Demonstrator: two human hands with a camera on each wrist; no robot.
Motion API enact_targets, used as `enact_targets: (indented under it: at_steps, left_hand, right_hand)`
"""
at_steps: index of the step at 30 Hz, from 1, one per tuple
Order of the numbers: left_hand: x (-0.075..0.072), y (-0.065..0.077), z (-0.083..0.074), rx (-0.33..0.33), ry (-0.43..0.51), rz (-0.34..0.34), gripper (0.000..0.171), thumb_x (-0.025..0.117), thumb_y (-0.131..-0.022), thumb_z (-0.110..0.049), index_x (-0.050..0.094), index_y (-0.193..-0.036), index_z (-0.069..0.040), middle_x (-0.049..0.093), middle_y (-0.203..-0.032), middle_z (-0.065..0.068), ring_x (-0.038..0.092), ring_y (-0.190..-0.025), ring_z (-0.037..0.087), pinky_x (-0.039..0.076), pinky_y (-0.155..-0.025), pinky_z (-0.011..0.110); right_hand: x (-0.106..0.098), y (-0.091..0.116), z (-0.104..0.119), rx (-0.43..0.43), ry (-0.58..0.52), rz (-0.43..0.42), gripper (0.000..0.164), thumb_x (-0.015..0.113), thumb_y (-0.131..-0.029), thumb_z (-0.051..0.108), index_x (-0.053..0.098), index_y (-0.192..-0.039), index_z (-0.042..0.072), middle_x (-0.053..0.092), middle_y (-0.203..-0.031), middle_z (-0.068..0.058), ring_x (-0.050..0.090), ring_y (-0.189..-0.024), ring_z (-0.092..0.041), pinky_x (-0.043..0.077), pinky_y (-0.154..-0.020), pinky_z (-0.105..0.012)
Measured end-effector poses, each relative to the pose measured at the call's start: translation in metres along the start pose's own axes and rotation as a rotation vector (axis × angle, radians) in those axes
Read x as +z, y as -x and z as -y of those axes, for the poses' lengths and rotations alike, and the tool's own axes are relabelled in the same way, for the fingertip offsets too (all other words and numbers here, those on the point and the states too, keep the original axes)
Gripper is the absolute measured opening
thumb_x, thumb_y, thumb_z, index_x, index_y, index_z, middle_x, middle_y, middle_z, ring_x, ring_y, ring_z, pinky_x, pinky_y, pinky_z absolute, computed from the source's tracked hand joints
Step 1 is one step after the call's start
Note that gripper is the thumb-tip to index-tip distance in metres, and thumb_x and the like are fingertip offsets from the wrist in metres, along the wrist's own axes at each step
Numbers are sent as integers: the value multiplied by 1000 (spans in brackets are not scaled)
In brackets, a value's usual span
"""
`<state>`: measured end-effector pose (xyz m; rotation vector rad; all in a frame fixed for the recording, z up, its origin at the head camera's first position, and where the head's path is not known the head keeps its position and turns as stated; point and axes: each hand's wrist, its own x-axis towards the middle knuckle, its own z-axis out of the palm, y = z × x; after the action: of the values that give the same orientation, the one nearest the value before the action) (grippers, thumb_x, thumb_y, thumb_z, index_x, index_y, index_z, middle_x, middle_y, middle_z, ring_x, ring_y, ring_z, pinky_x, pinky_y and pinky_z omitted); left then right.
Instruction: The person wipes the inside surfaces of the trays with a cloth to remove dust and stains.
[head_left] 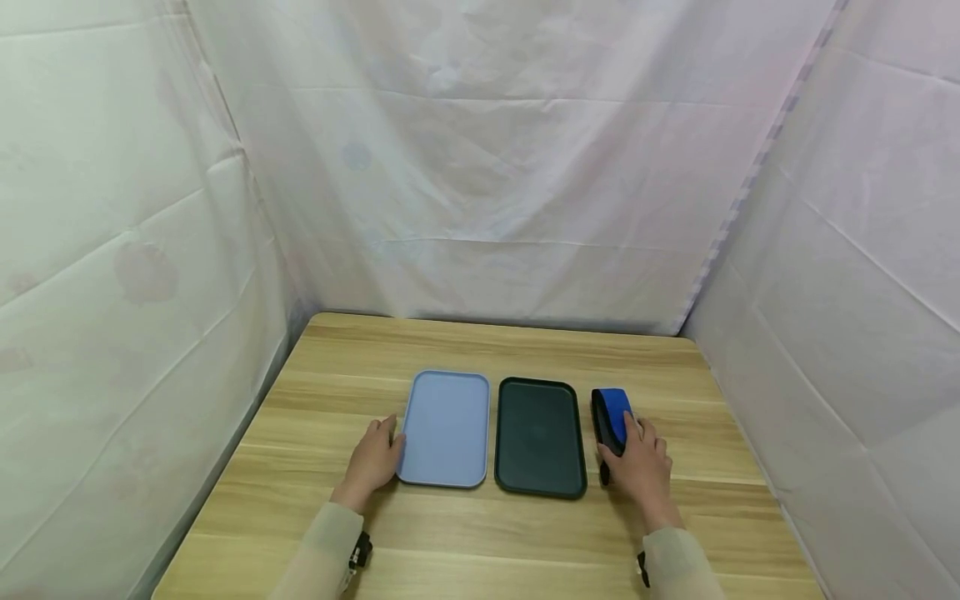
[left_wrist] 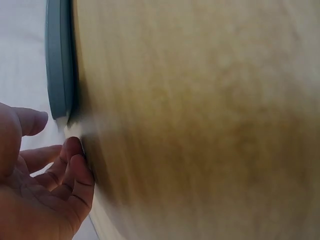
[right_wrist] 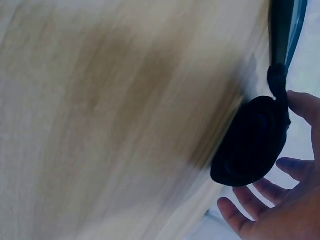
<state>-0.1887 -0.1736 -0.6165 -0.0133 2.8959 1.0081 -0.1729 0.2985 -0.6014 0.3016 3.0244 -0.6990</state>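
A light blue tray (head_left: 446,429) lies flat on the table, and my left hand (head_left: 375,457) is at its left edge. In the left wrist view the left fingers (left_wrist: 82,182) curve loosely close to the tray's end, holding nothing. A dark green tray (head_left: 538,437) lies just right of the blue one. Right of that is a soft, folded blue-and-black band-like item (head_left: 617,410). My right hand (head_left: 643,467) grips it from its near right side, thumb on the left and fingers over the blue top. The right wrist view shows its dark rounded end (right_wrist: 250,145) between thumb and fingers.
The wood-grain table (head_left: 525,550) has rounded far corners. White cloth hangs behind it (head_left: 480,183) and along both sides. Dark devices are strapped to both wrists over light sleeves.
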Motion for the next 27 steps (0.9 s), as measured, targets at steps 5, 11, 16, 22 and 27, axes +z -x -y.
enact_targets:
  at_steps: [5,11,16,22,27]
  left_hand:
    - [2,-1,2,-5,16,18,52,53,-108,-24,49,-150,4,67,-133,24,67,-117,39,55,-95,54]
    - [4,-1,2,-33,13,41,50,53,-107,-23,49,-152,-1,74,-123,19,73,-96,28,57,-82,46]
    - [4,0,0,-45,21,51,50,53,-107,-24,49,-153,-3,76,-111,16,62,-72,18,49,-65,35]
    - [3,2,-3,-27,10,32,49,53,-108,-24,50,-152,-3,72,-127,23,69,-90,25,56,-85,50]
    - [3,2,-5,-35,9,34,49,52,-108,-24,50,-153,-4,72,-127,21,71,-99,29,55,-91,54]
  right_hand:
    - [3,-3,-5,20,13,66,95,66,-97,48,13,-167,11,21,-161,-34,29,-137,-60,31,-104,-75]
    - [5,-7,-7,31,41,93,98,64,-97,52,9,-168,15,27,-152,-38,39,-123,-59,41,-93,-69]
    - [5,-10,-9,59,58,117,96,62,-98,51,6,-169,20,32,-141,-40,44,-107,-53,45,-77,-59]
    - [1,-12,-12,69,69,125,90,60,-99,46,8,-169,21,38,-137,-40,50,-104,-52,47,-73,-58]
    - [-2,-14,-12,70,76,156,89,58,-101,42,5,-169,22,40,-135,-42,60,-85,-43,49,-64,-53]
